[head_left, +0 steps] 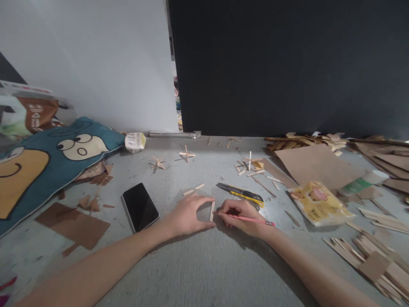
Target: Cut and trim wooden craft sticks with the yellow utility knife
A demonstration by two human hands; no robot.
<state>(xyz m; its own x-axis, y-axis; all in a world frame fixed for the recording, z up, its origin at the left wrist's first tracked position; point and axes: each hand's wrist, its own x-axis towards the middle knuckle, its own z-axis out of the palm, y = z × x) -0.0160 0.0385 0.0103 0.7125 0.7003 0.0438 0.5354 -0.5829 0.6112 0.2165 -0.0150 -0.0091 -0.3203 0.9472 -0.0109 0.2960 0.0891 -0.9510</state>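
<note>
Between thumb and fingers, my left hand [188, 214] holds a short wooden craft stick [212, 211] by its two ends on the grey table. My right hand [241, 216] grips a pink pencil [252, 219], its tip at the stick's right side. Just beyond the hands lie a yellow and black utility knife [241, 194] and another craft stick [193, 189] with a dark mark or slot in its middle. Farther back are small assemblies of crossed sticks [187, 154], and one more [250, 160] with a stick standing upright.
A phone [140, 207] lies left of my hands, near brown cardboard [73, 224] and a blue cartoon cushion [83, 143]. On the right are a yellow packet [319, 204], a bundle of craft sticks [373, 264] and cardboard sheets [316, 166]. A black panel [287, 68] rises behind.
</note>
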